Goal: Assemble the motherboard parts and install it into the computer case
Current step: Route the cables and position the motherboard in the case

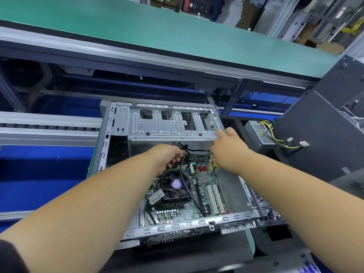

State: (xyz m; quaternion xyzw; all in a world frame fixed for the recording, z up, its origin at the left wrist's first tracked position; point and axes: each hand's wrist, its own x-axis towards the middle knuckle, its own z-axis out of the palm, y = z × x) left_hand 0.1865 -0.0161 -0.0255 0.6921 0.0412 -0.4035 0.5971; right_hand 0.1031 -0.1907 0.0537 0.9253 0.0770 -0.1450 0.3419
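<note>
Green-topped workbench (pixel 157 32) behind, open computer case (pixel 116 123) on its side with motherboard (pixel 199 196) seated at 6 o'clock, left hand (pixel 167 156) pinching black cable (pixel 184 170) clear, right hand (pixel 228 148) curled round yellow-handled screwdriver (pixel 213 166), likely fastening.

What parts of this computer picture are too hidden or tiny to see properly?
All from the head view:
- What the left hand is gripping: its curled fingers cover it.
- Where the yellow piece under the right hand plugs in: the hand hides it.
- The writing on the fan's purple sticker: too small.
- The motherboard corner beneath both hands.
</note>
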